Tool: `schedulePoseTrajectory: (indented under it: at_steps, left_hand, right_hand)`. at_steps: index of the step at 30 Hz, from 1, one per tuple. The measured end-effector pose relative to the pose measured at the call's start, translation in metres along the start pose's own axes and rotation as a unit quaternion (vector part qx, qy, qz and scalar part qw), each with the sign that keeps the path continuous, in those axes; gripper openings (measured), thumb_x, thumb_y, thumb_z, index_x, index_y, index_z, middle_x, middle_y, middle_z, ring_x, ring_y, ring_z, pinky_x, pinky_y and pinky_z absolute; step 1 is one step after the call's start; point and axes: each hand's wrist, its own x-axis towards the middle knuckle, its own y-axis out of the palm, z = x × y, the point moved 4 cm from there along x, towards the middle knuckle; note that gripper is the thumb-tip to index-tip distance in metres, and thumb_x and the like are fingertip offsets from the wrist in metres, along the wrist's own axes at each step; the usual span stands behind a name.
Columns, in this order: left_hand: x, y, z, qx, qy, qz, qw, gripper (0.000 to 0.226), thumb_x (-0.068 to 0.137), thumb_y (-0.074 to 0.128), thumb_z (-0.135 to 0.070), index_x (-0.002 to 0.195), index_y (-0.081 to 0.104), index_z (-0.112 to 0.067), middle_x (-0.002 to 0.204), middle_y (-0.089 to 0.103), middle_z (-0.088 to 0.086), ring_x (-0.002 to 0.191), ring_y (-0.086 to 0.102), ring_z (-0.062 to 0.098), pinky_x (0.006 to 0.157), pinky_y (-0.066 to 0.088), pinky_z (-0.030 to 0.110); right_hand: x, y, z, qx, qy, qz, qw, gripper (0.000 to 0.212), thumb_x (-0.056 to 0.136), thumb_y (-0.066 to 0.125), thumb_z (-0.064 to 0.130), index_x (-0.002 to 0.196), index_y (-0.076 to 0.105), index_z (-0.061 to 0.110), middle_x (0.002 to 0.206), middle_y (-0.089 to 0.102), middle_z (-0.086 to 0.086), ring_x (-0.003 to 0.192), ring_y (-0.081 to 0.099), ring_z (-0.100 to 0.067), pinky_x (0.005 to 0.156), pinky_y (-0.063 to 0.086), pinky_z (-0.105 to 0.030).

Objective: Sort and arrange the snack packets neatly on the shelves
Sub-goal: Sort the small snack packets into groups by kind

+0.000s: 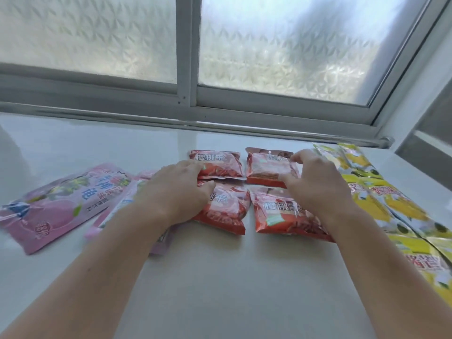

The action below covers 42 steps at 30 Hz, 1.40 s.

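The left hand (177,192) and right hand (316,189) are bare, on bare forearms (102,263).

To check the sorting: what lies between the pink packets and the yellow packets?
Head view: four red packets in a two-by-two block, with the left hand and right hand on them.
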Motion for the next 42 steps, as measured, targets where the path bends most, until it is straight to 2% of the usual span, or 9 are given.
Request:
schedulePoseTrajectory:
  at_steps: [5, 8, 15, 21, 24, 27, 30, 36, 42]
  left_hand:
    - [-0.003, 0.0, -0.002, 0.006, 0.005, 0.006, 1.0, 0.054, 0.098, 0.041, -0.046, 0.148, 0.037, -0.026, 0.155, 0.034, -0.004, 0.138, 0.034, 0.024, 0.113, 0.024, 0.037]
    - [-0.003, 0.001, -0.004, 0.003, 0.004, 0.006, 1.0, 0.054, 0.098, 0.041, -0.044, 0.149, 0.034, -0.026, 0.156, 0.031, -0.003, 0.139, 0.032, 0.025, 0.113, 0.021, 0.036]
    - [-0.005, -0.004, -0.007, -0.016, -0.006, -0.03, 0.999, 0.063, 0.097, 0.042, -0.05, 0.15, 0.026, -0.02, 0.158, 0.027, 0.0, 0.142, 0.026, 0.021, 0.115, 0.017, 0.034]
    - [-0.001, 0.015, -0.003, 0.052, -0.009, 0.032, 0.998, 0.091, 0.085, 0.022, -0.077, 0.156, 0.0, -0.024, 0.164, -0.005, -0.001, 0.15, -0.002, 0.018, 0.121, 0.003, 0.043]
    - [-0.001, 0.02, -0.001, 0.066, -0.006, 0.035, 0.997, 0.093, 0.082, 0.018, -0.08, 0.156, 0.004, -0.025, 0.164, 0.0, 0.0, 0.15, 0.001, 0.02, 0.121, 0.005, 0.045]
    - [0.0, 0.018, -0.001, 0.062, -0.004, 0.017, 0.998, 0.099, 0.075, 0.018, -0.084, 0.155, 0.01, -0.026, 0.162, 0.01, -0.001, 0.148, 0.008, 0.021, 0.12, 0.01, 0.044]
    - [0.0, 0.017, -0.002, 0.052, -0.007, 0.012, 0.999, 0.104, 0.072, 0.022, -0.087, 0.154, 0.011, -0.024, 0.159, 0.016, 0.0, 0.146, 0.013, 0.022, 0.12, 0.012, 0.043]
    - [-0.002, 0.014, -0.002, 0.021, -0.011, 0.004, 1.0, 0.108, 0.069, 0.032, -0.087, 0.153, 0.009, -0.022, 0.157, 0.019, 0.0, 0.145, 0.018, 0.022, 0.119, 0.014, 0.041]
    - [-0.002, 0.013, -0.004, 0.022, -0.009, 0.001, 1.0, 0.108, 0.073, 0.04, -0.083, 0.153, 0.01, -0.018, 0.156, 0.023, 0.003, 0.143, 0.023, 0.024, 0.118, 0.017, 0.04]
  right_hand:
    - [0.007, 0.003, -0.02, 0.006, 0.066, 0.009, 0.998, 0.045, 0.089, 0.06, 0.024, 0.131, 0.046, 0.014, 0.126, 0.057, -0.008, 0.108, 0.056, -0.029, 0.084, 0.047, -0.041]
    - [0.008, 0.003, -0.023, 0.036, 0.07, 0.014, 0.997, 0.051, 0.09, 0.061, 0.022, 0.137, 0.042, 0.014, 0.133, 0.055, -0.007, 0.117, 0.054, -0.028, 0.09, 0.046, -0.041]
    - [0.006, 0.005, -0.009, 0.07, -0.027, 0.038, 0.996, 0.045, 0.094, 0.058, 0.022, 0.137, 0.046, 0.02, 0.135, 0.054, -0.004, 0.125, 0.048, -0.021, 0.101, 0.041, -0.037]
    - [-0.005, 0.021, 0.008, -0.027, -0.122, 0.14, 0.982, 0.059, 0.092, 0.05, 0.055, 0.145, 0.036, 0.034, 0.151, 0.033, 0.014, 0.139, 0.023, -0.012, 0.114, 0.025, -0.041]
    - [-0.004, 0.021, 0.006, -0.026, -0.103, 0.141, 0.984, 0.069, 0.089, 0.052, 0.06, 0.148, 0.029, 0.033, 0.152, 0.033, 0.011, 0.14, 0.023, -0.012, 0.114, 0.026, -0.042]
    - [0.003, 0.009, -0.006, 0.048, -0.023, 0.067, 0.996, 0.073, 0.088, 0.064, 0.046, 0.148, 0.029, 0.024, 0.146, 0.042, -0.001, 0.135, 0.034, -0.02, 0.109, 0.033, -0.042]
    - [0.007, 0.002, -0.017, 0.087, 0.028, 0.019, 0.996, 0.079, 0.085, 0.068, 0.044, 0.148, 0.027, 0.021, 0.146, 0.042, -0.002, 0.136, 0.033, -0.024, 0.109, 0.032, -0.043]
    - [0.001, 0.024, 0.002, -0.061, -0.089, 0.151, 0.983, 0.068, 0.094, 0.045, 0.057, 0.151, 0.009, 0.045, 0.159, 0.024, 0.011, 0.146, 0.015, -0.016, 0.117, 0.013, -0.046]
    - [0.004, 0.013, -0.004, -0.079, -0.033, 0.074, 0.994, 0.091, 0.075, 0.054, 0.077, 0.149, 0.025, 0.033, 0.144, 0.043, 0.001, 0.132, 0.041, -0.023, 0.105, 0.037, -0.041]
